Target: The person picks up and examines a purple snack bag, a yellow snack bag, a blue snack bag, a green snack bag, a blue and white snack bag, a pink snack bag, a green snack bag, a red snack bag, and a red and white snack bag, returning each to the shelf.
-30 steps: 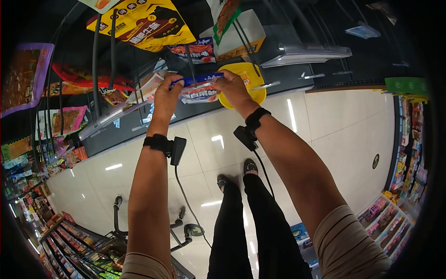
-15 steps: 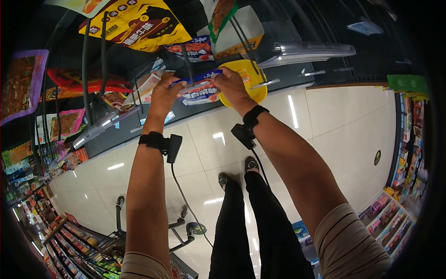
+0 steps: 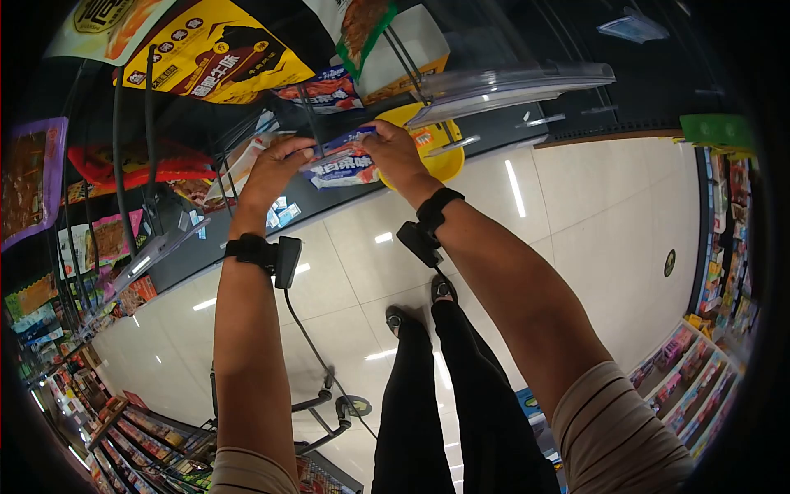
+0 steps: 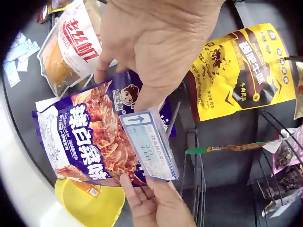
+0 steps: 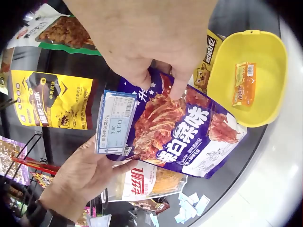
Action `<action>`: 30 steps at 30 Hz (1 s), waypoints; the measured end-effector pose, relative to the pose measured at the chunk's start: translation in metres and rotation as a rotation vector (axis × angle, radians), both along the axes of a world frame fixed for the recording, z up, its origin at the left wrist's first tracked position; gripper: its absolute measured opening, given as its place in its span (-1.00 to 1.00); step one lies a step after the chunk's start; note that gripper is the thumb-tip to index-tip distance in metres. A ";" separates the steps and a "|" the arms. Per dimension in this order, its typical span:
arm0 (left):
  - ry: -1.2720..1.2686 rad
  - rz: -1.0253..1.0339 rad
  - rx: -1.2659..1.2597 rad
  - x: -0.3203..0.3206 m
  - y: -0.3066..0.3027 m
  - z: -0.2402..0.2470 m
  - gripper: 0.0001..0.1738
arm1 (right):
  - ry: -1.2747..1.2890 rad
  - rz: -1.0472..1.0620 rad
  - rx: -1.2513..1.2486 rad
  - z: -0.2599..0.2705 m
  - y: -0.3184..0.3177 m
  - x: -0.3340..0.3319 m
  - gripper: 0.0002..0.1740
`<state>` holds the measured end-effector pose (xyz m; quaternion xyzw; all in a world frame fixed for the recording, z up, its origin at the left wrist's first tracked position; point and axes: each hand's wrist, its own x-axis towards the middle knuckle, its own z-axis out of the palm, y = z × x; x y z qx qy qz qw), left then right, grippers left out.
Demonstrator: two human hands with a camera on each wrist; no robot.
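Note:
Both hands hold a purple-and-white snack packet (image 3: 344, 169) by its upper corners, at a hook fronted by a price tag. My left hand (image 3: 276, 169) pinches one top corner, my right hand (image 3: 399, 156) the other. In the left wrist view the packet (image 4: 90, 137) faces the camera, with the price tag (image 4: 149, 144) over its top edge between the left hand (image 4: 154, 42) and the right hand (image 4: 158, 203). The right wrist view has the packet (image 5: 184, 127) under the right hand (image 5: 147, 38), fingers bent at its edge, and the left hand (image 5: 80, 175) opposite.
A yellow bin (image 3: 444, 160) stands just right of the packet. Yellow packets (image 3: 218, 53) and metal hooks hang above and left. A clear shelf strip (image 3: 518, 90) juts out at the upper right. Tiled floor (image 3: 461, 239) and a cart frame (image 3: 321, 416) lie below.
Both hands and the packet have shifted slightly left in the head view. More of the packet's front shows below the fingers than a second ago. Both hands keep their hold.

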<state>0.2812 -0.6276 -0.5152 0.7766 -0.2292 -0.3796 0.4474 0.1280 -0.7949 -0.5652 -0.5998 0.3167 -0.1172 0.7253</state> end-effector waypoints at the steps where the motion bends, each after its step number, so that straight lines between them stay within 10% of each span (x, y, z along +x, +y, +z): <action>1: 0.023 0.009 0.035 0.001 0.000 0.003 -0.73 | 0.004 -0.010 0.040 0.004 0.001 0.001 -0.78; 12: 0.000 0.050 0.118 0.003 -0.005 0.008 -0.72 | 0.084 0.005 -0.004 0.022 0.002 0.006 -0.73; 15: -0.479 -0.153 0.195 -0.001 -0.011 0.023 -0.72 | 0.081 -0.011 0.009 0.019 0.002 0.009 -0.73; 30: -0.885 -0.133 0.127 0.009 -0.018 -0.010 -0.78 | -0.029 -0.033 -0.078 0.008 -0.002 0.022 -0.66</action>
